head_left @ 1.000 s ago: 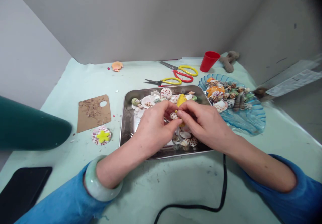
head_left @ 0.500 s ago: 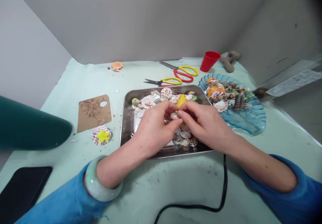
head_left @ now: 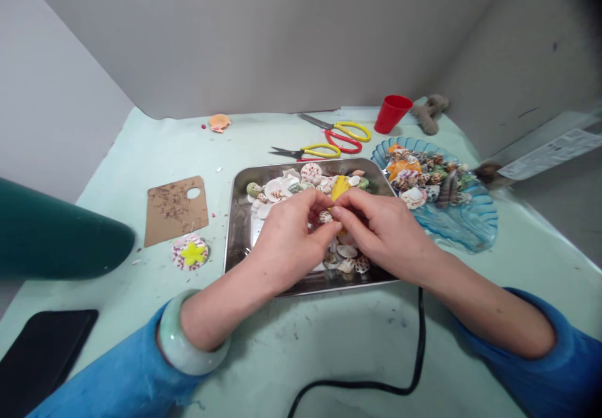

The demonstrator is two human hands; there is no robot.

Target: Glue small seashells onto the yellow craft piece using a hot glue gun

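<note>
Above a metal tray [head_left: 241, 233], my left hand [head_left: 294, 233] and my right hand [head_left: 383, 227] meet fingertip to fingertip. Both hands have thumb and fingers drawn together in a pinch; whatever they hold is too small or hidden to name. A small brown-spotted shell [head_left: 325, 217] shows between the hands; whether it is held or lies below them I cannot tell. White scallop shells [head_left: 273, 190], a red-speckled scallop shell [head_left: 311, 172] and a yellow shell [head_left: 340, 187] lie in the tray behind my fingers. More spotted shells [head_left: 362, 264] lie in its near right part.
A blue glass dish [head_left: 470, 227] of shells stands right of the tray. Beyond lie two pairs of scissors [head_left: 352, 131] [head_left: 321, 150], a red cup [head_left: 393, 114] and an orange shell [head_left: 219, 123]. Cardboard [head_left: 176, 211] and a shell with a yellow star-shaped piece [head_left: 194, 254] lie left; a black cable [head_left: 419, 343] runs in front.
</note>
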